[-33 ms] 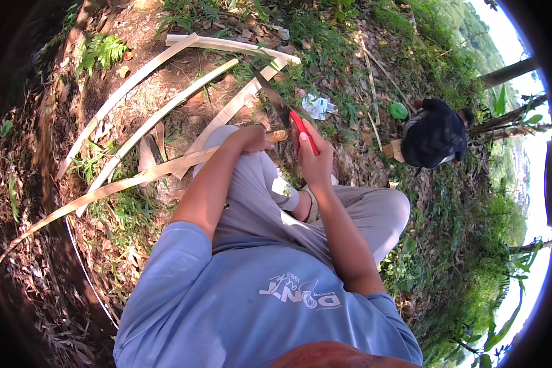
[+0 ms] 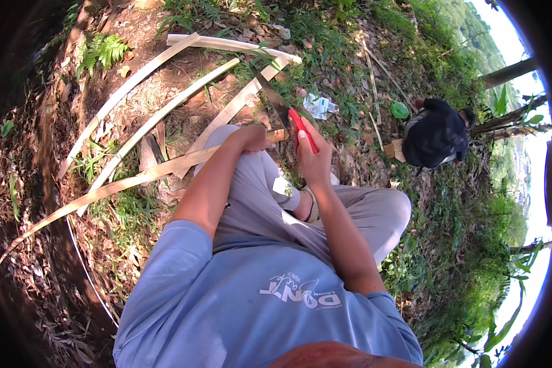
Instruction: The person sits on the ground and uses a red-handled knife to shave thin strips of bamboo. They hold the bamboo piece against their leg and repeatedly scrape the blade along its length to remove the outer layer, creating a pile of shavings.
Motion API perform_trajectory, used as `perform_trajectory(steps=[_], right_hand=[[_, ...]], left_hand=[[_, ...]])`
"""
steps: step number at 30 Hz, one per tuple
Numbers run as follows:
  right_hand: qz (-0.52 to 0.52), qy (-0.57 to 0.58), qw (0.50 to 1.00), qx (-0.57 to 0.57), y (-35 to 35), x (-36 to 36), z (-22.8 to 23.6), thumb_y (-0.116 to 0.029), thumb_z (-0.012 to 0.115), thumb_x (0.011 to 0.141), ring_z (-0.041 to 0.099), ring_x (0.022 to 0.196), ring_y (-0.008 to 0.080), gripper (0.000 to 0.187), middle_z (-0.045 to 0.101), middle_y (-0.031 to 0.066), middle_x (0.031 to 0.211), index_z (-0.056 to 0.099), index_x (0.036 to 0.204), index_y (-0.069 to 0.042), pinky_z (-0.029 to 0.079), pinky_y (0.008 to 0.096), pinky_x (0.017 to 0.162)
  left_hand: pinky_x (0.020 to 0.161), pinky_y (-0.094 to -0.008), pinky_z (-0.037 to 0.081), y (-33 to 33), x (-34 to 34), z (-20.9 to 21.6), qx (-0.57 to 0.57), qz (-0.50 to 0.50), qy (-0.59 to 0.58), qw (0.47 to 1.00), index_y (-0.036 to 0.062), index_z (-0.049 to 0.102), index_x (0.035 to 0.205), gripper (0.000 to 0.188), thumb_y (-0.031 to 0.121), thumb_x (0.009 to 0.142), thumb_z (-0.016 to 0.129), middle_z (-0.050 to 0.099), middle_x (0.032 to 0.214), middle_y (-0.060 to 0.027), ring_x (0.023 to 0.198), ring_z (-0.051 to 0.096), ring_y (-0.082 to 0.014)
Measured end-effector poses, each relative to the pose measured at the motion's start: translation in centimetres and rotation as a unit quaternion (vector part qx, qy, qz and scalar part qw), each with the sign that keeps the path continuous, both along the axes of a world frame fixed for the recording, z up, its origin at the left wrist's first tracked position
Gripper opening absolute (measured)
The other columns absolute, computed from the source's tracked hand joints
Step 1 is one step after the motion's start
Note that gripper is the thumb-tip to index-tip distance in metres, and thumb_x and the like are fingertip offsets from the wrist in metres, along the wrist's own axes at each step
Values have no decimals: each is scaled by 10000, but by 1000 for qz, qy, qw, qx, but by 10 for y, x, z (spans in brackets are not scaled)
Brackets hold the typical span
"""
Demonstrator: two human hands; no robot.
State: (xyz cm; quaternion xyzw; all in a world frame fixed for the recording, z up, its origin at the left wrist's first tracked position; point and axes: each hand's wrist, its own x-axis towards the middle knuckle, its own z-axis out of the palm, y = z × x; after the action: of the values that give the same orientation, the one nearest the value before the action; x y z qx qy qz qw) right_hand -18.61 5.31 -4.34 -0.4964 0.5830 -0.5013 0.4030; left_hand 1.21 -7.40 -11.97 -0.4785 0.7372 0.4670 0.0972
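A handsaw with a red handle (image 2: 301, 126) is in my right hand (image 2: 314, 161), the fingers closed around the grip. Its dark blade (image 2: 272, 91) points away and to the left, near the end of a long wooden strip (image 2: 147, 176). That strip runs from the far left across my left knee, its cut end just past my left hand (image 2: 253, 140). My left hand is closed on the strip and bears down against the knee; its fingers are partly hidden. Whether the blade touches the wood cannot be made out.
Several pale wooden strips lie ahead on the ground, including a curved one (image 2: 129, 92) and a straight one (image 2: 236, 103). White packaging (image 2: 316, 106) and a green plastic bag (image 2: 400, 110) lie among leaves. Another person (image 2: 437, 134) crouches at the right by a wood block (image 2: 396, 150).
My right hand and the saw have shifted very slightly to the left. My left hand and the wooden strip stay where they were.
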Motion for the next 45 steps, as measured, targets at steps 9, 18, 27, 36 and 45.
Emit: perform_trajectory(steps=[9,18,27,36,45], right_hand=[[-2,-30,999,-34,-8,27,-37,-174,609,1148,542,717,44,445,658,-28,920,616,1557,1,436,221,634],[-9,-17,999,-40,0,24,-43,-185,617,1155,543,734,35,449,670,-15,949,611,1561,8,433,209,639],[-15,-20,1000,-3,6,15,-44,-207,643,1131,597,840,69,446,695,2,939,647,1531,-8,504,250,763],[-11,43,998,45,35,10,-16,-182,631,1134,618,831,73,427,735,21,950,657,1532,-29,513,246,770],[-2,93,989,115,111,-9,15,-222,633,1119,699,927,128,468,797,136,1046,633,1555,-52,549,297,876]], left_hand=[[914,-517,598,7,0,-12,-129,-3,-9,992,-68,804,1049,509,433,1002,731,794,1087,-279,1030,781,-421],[751,-500,588,3,-4,-4,-66,-7,-11,998,-77,781,965,537,458,1008,748,778,859,-226,790,777,-368],[562,-453,539,0,-3,-9,-29,33,16,999,-46,728,783,559,462,1014,757,704,680,-141,573,694,-275],[594,-411,556,-8,1,-16,56,20,9,998,-18,717,804,595,530,1036,740,691,704,-81,589,668,-224],[566,-334,470,-13,4,-24,153,79,63,983,58,605,795,448,388,1047,774,586,711,-4,594,527,-125]])
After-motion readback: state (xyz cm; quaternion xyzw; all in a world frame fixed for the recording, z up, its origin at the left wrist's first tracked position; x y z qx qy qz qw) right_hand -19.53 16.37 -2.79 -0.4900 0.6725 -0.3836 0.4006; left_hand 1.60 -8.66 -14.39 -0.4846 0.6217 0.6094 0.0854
